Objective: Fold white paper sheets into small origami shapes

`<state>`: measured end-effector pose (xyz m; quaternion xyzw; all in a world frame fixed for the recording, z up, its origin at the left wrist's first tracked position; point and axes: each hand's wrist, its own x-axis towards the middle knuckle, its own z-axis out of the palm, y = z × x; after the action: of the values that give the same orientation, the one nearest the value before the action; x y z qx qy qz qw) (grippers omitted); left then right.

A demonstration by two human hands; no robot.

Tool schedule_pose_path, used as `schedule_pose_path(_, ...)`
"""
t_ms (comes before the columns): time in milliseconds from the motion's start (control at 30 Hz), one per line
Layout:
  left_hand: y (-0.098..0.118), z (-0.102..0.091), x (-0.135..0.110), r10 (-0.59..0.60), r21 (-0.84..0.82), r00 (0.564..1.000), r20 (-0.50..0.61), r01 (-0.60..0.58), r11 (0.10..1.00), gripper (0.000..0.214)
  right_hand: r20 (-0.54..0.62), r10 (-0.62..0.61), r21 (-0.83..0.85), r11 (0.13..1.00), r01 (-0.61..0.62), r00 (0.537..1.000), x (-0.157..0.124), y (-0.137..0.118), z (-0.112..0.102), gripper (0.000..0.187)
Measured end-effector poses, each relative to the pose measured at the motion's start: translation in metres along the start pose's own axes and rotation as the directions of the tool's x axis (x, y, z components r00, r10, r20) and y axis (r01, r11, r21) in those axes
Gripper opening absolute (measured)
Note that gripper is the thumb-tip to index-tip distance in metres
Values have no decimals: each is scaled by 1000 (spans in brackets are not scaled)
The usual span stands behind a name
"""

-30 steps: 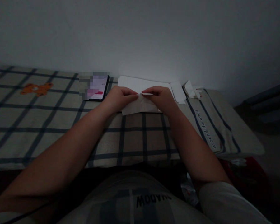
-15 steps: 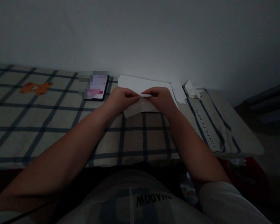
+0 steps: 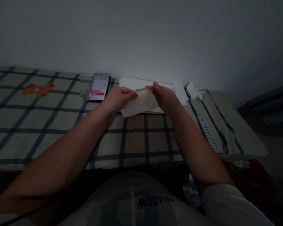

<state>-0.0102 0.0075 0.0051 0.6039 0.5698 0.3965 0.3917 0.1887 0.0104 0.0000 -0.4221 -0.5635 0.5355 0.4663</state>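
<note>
The left hand (image 3: pixel 118 98) comes in from 8 o'clock, thumb and forefinger pinching the upper left of a paper (image 3: pixel 139 105). The right hand (image 3: pixel 167 99) reaches from 4 o'clock, one digit raised, the others at the paper's right end; whether they grip it I cannot tell. The paper slants between the hands, above a pad (image 3: pixel 143 82). The wall (image 3: pixel 141 40) stands at 12, the phone (image 3: pixel 101 86) at 10, scraps (image 3: pixel 192 90) towards 2. At 6, checked cloth (image 3: pixel 135 141) runs to the near edge.
</note>
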Motion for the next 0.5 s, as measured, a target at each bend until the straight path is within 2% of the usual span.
schedule_pose_path(67, 1, 1, -1, -36, -25, 999, 21, 37, 999, 15, 61, 72, 65, 995, -76, 996, 0, 1, 1, 44)
schedule_pose_path(167, 3, 2, -2, -50, -25, 998, 39, 51, 998, 14, 157, 132, 77, 986, -145, 979, 0, 5, 4, 38)
schedule_pose_path(367, -3, 1, 1, 40, 40, 999, 26, -41, 998, 16, 226, 219, 96, 965, -245, 949, 1, 10, 4, 33)
schedule_pose_path(500, -7, 0, 3, 108, 88, 994, 28, -110, 990, 16, 269, 229, 158, 948, -277, 936, 3, 11, 0, 25)
